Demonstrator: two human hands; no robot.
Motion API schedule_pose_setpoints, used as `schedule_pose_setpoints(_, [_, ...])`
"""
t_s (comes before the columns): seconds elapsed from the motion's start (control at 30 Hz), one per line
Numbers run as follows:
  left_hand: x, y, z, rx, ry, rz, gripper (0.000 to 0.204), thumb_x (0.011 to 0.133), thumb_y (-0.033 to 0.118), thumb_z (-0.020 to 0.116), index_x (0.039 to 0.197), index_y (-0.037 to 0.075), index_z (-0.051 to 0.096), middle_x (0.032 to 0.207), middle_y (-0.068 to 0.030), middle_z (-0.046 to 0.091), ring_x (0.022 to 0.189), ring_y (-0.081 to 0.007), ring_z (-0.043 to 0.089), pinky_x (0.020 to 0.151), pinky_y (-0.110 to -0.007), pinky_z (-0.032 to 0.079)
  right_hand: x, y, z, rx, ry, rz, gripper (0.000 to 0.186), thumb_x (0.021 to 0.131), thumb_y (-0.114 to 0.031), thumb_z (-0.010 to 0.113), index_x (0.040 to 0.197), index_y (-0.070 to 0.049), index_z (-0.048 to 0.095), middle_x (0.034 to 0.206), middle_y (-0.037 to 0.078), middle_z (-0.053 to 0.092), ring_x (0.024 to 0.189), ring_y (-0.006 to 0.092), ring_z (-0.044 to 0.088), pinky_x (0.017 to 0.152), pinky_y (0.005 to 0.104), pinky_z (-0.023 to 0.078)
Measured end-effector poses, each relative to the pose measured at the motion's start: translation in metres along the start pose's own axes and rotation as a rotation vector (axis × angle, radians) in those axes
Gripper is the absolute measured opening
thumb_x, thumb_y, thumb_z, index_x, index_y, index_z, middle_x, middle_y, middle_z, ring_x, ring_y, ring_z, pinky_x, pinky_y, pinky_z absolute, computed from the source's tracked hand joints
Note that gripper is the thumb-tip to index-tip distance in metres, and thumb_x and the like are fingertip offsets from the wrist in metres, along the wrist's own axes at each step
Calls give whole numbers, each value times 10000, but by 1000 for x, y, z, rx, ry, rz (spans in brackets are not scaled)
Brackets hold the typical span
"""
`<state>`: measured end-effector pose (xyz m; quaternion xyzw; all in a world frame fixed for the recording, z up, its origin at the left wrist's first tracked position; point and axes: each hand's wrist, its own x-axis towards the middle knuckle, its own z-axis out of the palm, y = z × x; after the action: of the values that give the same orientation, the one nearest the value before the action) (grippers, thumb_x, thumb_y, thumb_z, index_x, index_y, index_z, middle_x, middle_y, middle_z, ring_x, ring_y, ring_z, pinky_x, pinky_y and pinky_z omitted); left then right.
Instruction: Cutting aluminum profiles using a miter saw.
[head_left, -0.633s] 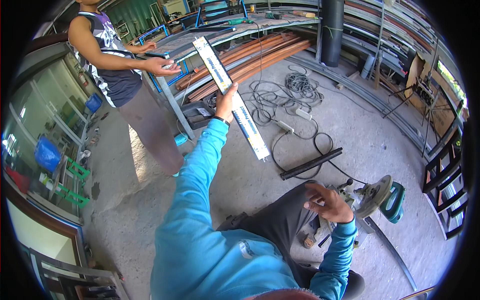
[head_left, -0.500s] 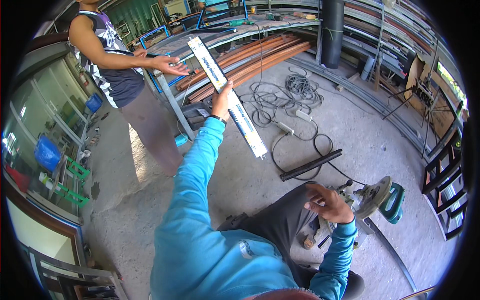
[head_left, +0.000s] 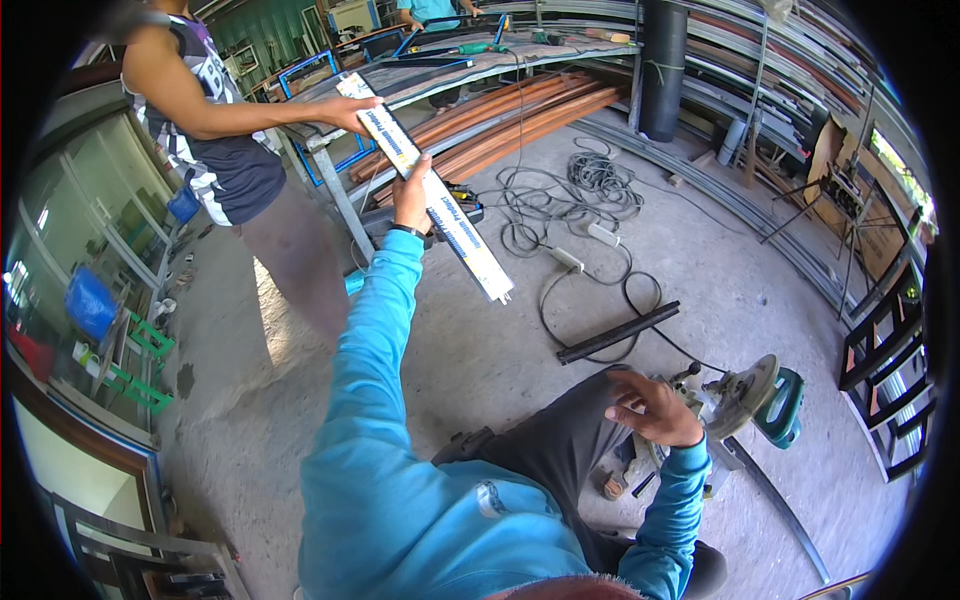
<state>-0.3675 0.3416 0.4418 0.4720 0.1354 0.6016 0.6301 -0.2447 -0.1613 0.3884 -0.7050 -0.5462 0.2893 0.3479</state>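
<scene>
My left hand (head_left: 412, 203), its arm stretched forward, is closed round the middle of an aluminium profile (head_left: 470, 238) wrapped in white printed film. The profile slants from far left to near right, above the floor. At its far end a co-worker's hand (head_left: 350, 112) also grips it. My right hand (head_left: 655, 410) is held over my bent knee, fingers loosely curled and apart, with nothing in them. Just right of it stands a cut-off saw (head_left: 742, 398) with a round disc and a green motor housing. A short black profile (head_left: 620, 332) lies on the floor ahead.
Tangled black cables (head_left: 600, 185) and white socket blocks (head_left: 566, 260) lie on the floor. A workbench (head_left: 430, 85) with brown profiles (head_left: 520, 125) beneath stands ahead. The co-worker (head_left: 215, 120) stands front left. Dark frames (head_left: 885, 375) lean at right; a metal strip (head_left: 785, 510) lies by the saw.
The co-worker's hand, apart from the profile before, now grips its far end. My left hand and the profile have shifted a little left. My right hand has stayed nearly still.
</scene>
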Motion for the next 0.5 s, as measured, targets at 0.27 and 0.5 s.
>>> schedule_pose_setpoints(0.27, [12, -7, -18, -31, 24, -13, 350, 890, 219, 779, 1141, 44, 610, 989, -27, 650, 887, -140, 618, 784, -322, 507, -1, 2, 0, -12, -10, 1, 659, 904, -401, 753, 1368, 11, 529, 1092, 215, 707, 1007, 323, 705, 880, 405, 558])
schedule_pose_setpoints(0.5, [12, -21, -40, -53, 157, -68, 684, 918, 299, 745, 1467, 153, 364, 1267, -60, 571, 1126, -220, 582, 894, -500, 509, 2, 4, 2, -7, -13, -6, 639, 905, -324, 767, 1379, 24, 517, 1057, 168, 692, 968, 274, 696, 858, 384, 556])
